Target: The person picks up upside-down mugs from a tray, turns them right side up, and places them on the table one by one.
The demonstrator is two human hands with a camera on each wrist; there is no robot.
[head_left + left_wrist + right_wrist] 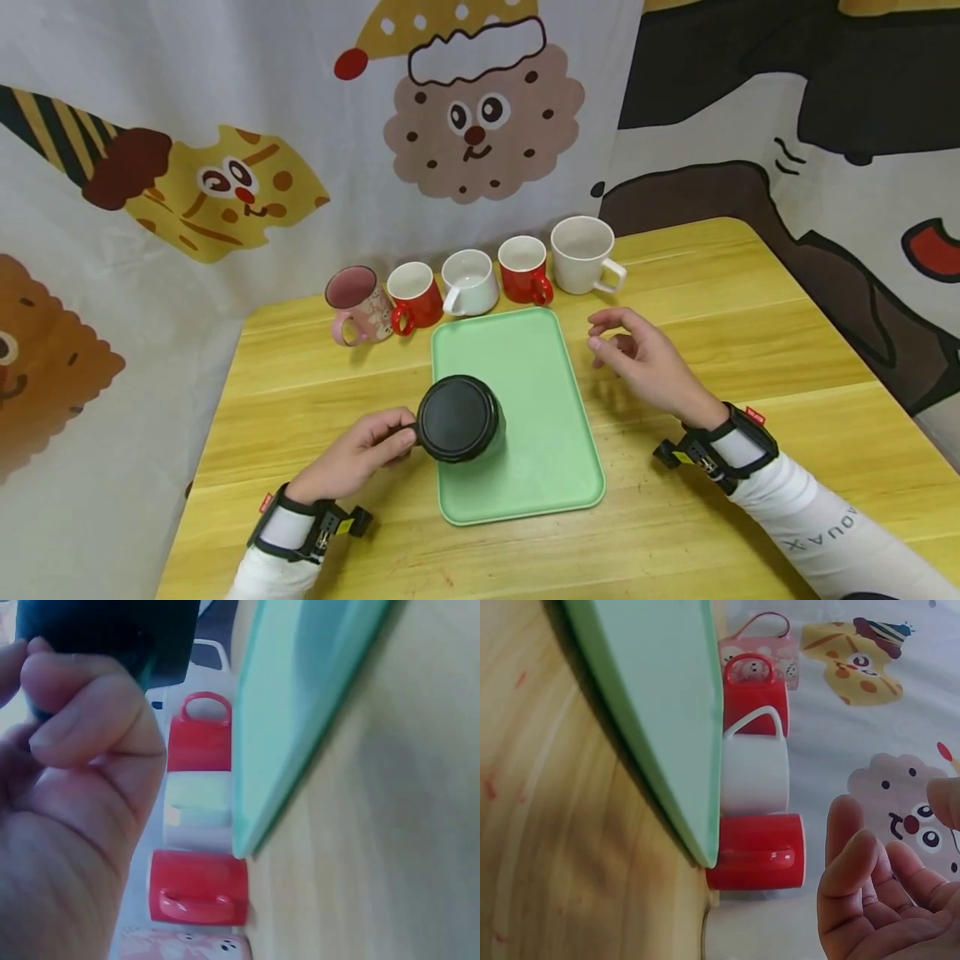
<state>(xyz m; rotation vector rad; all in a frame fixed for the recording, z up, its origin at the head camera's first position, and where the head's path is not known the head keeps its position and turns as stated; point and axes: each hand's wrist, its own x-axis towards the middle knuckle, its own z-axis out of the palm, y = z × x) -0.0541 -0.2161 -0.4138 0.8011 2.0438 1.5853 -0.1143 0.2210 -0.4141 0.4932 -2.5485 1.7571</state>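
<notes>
My left hand (365,454) pinches the handle of a dark mug with a black lid (458,417), between thumb and fingers. The mug is upright over the left part of a light green tray (517,358). In the left wrist view a gap shows between the dark mug (112,630) and the tray (262,750). Held in the air right of the tray, my right hand (647,360) has loosely bent fingers and nothing in them. The white mug (582,258) at the end of the row is the mug nearest to it.
Behind the tray several mugs stand in a row: a pink patterned mug (367,310), a red mug (422,302), a white mug (474,287) and another red mug (522,271). A cartoon-printed curtain (300,100) hangs behind the wooden table (300,367).
</notes>
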